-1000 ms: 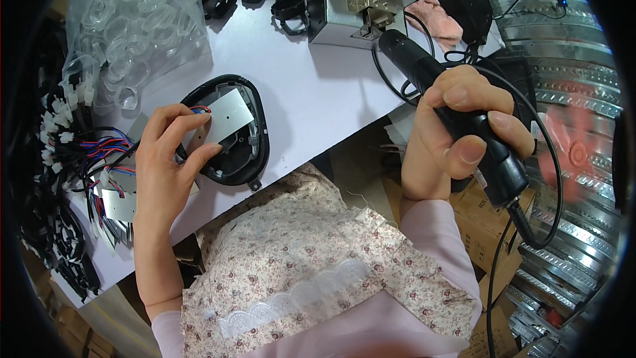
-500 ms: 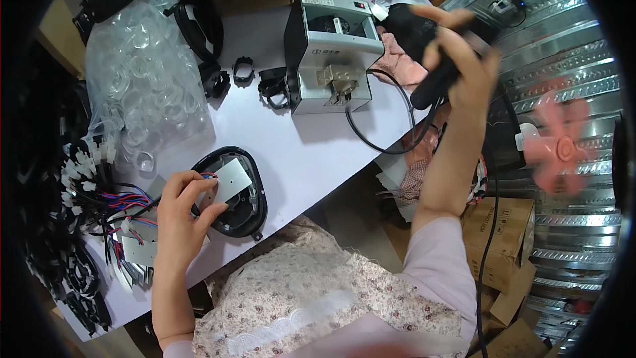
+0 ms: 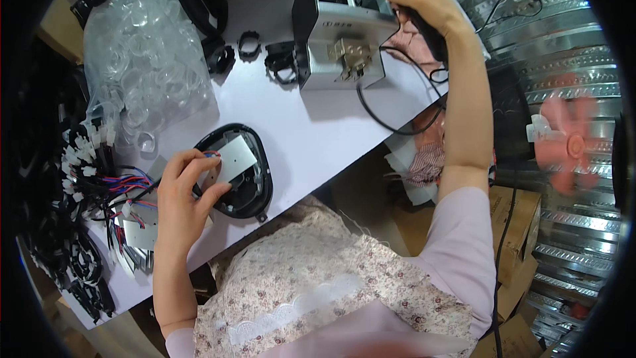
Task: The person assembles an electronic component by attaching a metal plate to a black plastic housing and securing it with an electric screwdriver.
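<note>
My left hand (image 3: 187, 192) rests at the left side of a black oval plastic housing (image 3: 267, 179), its thumb and fingers pinching a silver metal plate (image 3: 239, 160) that lies over the housing's opening. Red and blue wires show near the fingertips. Up at the right, my right hand (image 3: 427, 1) is wrapped round a black electric screwdriver (image 3: 432, 38), raised beside a grey and black screw feeder (image 3: 331, 66). The tool's tip is hidden by the feeder's top and the frame edge.
A clear bag of transparent rings (image 3: 149, 59) lies at the back left, near black ring parts (image 3: 249, 46). Wired metal plates (image 3: 140, 229) and black parts crowd the left. A black cable (image 3: 377, 119) loops beside the feeder. A pink fan (image 3: 573, 146) spins at right above cardboard boxes (image 3: 517, 225).
My right hand has carried the screwdriver up and left, to the feeder's top. My left hand keeps its pinch on the plate. The whole view has shifted slightly.
</note>
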The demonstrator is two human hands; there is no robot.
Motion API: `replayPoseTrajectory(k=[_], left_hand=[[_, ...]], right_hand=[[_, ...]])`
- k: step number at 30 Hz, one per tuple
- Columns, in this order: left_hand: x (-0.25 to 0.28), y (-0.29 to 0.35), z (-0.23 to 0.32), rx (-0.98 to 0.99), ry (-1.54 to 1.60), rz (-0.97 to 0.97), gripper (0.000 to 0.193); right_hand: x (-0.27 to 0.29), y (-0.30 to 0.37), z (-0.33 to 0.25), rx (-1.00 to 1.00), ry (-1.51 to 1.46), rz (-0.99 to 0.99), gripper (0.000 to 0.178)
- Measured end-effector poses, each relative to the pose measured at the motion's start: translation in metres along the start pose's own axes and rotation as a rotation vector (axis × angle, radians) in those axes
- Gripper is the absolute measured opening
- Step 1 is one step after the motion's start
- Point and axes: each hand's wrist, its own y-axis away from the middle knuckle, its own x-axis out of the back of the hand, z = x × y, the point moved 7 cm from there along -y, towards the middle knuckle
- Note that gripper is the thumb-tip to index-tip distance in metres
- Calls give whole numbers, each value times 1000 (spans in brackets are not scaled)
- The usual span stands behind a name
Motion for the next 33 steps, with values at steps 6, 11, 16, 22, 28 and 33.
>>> replayPoseTrajectory(k=[6, 11, 16, 22, 28, 33], left_hand=[[-2, 0, -5, -1, -18, 6, 37], [-3, 3, -9, -1, 9, 11, 38], [-4, 0, -7, 17, 17, 6, 38], [-4, 1, -7, 29, 9, 18, 39], [-5, 2, -9, 29, 5, 16, 40], [-5, 2, -8, 30, -6, 11, 40]], right_hand=[[29, 35, -20, 43, -188, 358, 35], [31, 161, -37, 791, -972, 657, 30], [-39, 225, -81, 1036, -420, 756, 41], [-69, 208, -79, 1099, -387, 744, 39], [-83, 199, -74, 1077, -400, 756, 37], [-87, 193, -74, 920, -268, 724, 37]])
